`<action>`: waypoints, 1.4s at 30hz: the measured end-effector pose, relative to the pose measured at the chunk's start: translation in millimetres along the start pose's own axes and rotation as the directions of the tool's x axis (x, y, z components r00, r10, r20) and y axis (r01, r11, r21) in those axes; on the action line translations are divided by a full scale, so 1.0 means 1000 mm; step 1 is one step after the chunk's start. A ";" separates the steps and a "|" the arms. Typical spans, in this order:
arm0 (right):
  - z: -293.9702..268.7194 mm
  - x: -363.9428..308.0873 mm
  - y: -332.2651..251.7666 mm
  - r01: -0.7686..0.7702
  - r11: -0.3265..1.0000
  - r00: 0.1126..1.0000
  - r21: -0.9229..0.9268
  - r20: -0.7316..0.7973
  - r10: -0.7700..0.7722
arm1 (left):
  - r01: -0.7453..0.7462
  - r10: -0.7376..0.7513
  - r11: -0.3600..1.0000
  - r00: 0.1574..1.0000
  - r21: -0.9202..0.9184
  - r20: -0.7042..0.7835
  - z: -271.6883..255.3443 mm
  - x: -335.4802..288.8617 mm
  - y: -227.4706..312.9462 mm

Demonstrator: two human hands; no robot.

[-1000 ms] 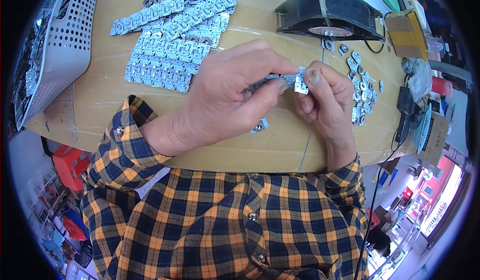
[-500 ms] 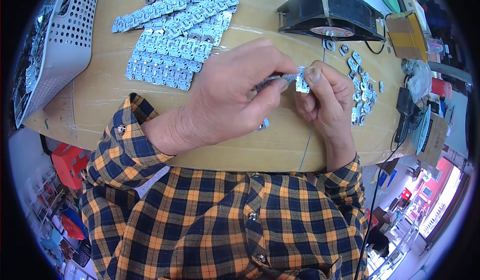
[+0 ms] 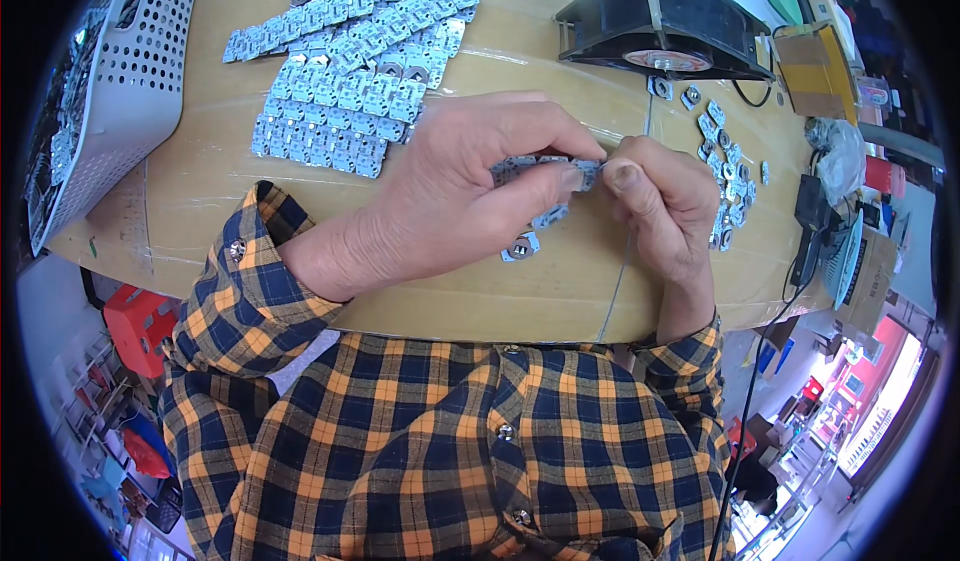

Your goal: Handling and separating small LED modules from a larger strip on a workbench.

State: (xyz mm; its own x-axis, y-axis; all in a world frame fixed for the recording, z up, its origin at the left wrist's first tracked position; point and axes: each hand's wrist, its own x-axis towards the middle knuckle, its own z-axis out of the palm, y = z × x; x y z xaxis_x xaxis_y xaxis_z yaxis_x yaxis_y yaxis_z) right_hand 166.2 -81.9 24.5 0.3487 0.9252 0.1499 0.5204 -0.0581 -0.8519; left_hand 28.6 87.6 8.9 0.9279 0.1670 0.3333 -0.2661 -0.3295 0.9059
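pale-blue strip of small boards (image 3: 515, 171) sits in the left hand (image 3: 460, 176), above the table (image 3: 500, 306), in front of the shirt. left fingers grasp it, thumb on the near side, index finger along the far side; middle of the strip partly covered by the thumb. long axis runs roughly left to right across the view, close to level. one end points back into the left palm, the other points right, toward the right hand (image 3: 665, 196). key relation: right end of the strip lies just left of the right thumb and bent index finger, touching or nearly so; left hand nearer to the strip overall, right hand nearer to that end. right fingers curled in, thumb folded over; cannot tell if they grip the end or a piece. below the left fingers, another pale-blue piece (image 3: 550, 217), held or lying, unclear; just beside it a loose board with a dark ring (image 3: 519, 249) on the table. stacked strips (image 3: 330, 111) far left, scattered small boards (image 3: 735, 186) right, black fan (image 3: 665, 26) beyond.
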 end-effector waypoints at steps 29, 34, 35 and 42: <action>0.011 -0.003 -0.006 -0.193 0.973 0.972 0.125 -0.109 0.207 | 0.543 -0.522 0.703 0.833 -0.459 0.185 -0.001 0.004 0.011; 0.006 -0.003 -0.006 -0.356 0.546 0.912 0.758 0.156 0.379 | 0.516 -0.456 0.560 0.845 -0.648 0.279 -0.001 0.002 0.009; 0.006 -0.001 -0.007 -0.354 0.298 0.898 0.887 0.233 0.374 | 0.495 -0.441 0.558 0.857 -0.666 0.267 0.000 0.002 0.010; 0.012 -0.001 -0.004 -0.298 0.675 0.899 0.675 -0.038 0.436 | 0.183 -0.206 0.930 0.978 -0.319 -0.038 0.008 -0.005 0.003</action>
State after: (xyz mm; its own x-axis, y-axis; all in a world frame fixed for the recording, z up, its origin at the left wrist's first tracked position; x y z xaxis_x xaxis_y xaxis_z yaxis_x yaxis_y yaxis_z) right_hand 154.2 -77.8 21.6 0.5702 0.7923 -0.2173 -0.2793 -0.0617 -0.9582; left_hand 24.9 78.6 8.4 0.9523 0.2660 0.1494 -0.1607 0.0210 0.9868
